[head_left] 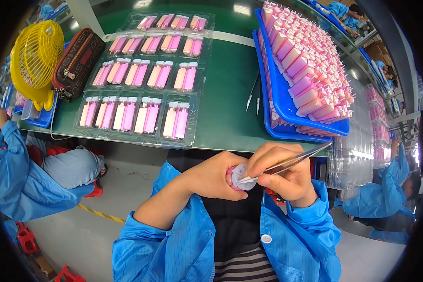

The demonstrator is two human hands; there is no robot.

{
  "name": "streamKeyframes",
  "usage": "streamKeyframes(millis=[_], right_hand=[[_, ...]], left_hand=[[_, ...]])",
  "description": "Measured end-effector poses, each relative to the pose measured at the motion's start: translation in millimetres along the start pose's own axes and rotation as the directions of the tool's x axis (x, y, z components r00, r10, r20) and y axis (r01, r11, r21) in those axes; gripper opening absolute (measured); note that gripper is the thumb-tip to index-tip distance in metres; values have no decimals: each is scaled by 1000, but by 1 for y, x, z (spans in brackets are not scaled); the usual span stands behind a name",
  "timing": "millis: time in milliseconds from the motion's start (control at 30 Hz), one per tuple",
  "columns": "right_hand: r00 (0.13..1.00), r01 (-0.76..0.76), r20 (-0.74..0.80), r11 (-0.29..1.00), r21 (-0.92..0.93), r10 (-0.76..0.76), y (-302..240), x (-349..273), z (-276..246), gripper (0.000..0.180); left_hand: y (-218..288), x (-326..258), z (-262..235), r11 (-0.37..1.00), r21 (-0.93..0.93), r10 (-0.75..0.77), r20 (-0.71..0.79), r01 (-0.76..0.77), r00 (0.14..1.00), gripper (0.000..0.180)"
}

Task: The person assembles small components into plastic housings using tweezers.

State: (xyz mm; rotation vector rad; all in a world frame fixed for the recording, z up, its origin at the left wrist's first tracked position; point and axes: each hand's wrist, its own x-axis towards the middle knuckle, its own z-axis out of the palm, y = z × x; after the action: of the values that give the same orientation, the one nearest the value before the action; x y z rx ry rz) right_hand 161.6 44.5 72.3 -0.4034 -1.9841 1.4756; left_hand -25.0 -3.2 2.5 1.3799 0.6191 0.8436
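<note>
In front of my body, my left hand (207,177) is closed around a small pink piece with a whitish, translucent round end (244,177). My right hand (286,173) pinches metal tweezers (296,160), whose pointed tips touch or nearly touch that whitish end. My left fingers hide much of the pink piece, so its full shape cannot be seen. Beyond my hands, a clear plastic tray (201,75) lies on the green table with rows of two-tone pink and cream rectangular pieces (176,120) in its compartments.
At the right, stacked blue trays (278,109) carry a heap of pink and cream pieces (310,70). Pointed tools (252,92) lie beside them. Clear trays (350,160) are stacked further right. A yellow fan (36,54) and dark pouch (80,63) stand at left. Co-workers sit on both sides.
</note>
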Motion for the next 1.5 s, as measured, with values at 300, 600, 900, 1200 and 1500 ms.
streamKeyframes(millis=[300,600,900,1200,1500], right_hand=[[1000,20,16,1000,15,-20,0,2,-1,12],[1000,28,-4,999,-27,-28,-1,1,-2,8],[968,243,145,906,-346,-205,-10,8,0,15],[969,41,-245,999,-5,-41,5,-10,10,9],[970,53,-234,997,-64,-66,3,-9,12,8]], left_hand=[[4,1,-1,1000,6,5,31,-5,1000,36],[1,2,-1,999,34,12,20,-13,1000,37],[2,3,2,1000,-13,-24,-3,24,1000,34],[16,3,12,978,208,49,-282,11,958,25],[15,3,12,962,273,97,-310,-9,946,23]])
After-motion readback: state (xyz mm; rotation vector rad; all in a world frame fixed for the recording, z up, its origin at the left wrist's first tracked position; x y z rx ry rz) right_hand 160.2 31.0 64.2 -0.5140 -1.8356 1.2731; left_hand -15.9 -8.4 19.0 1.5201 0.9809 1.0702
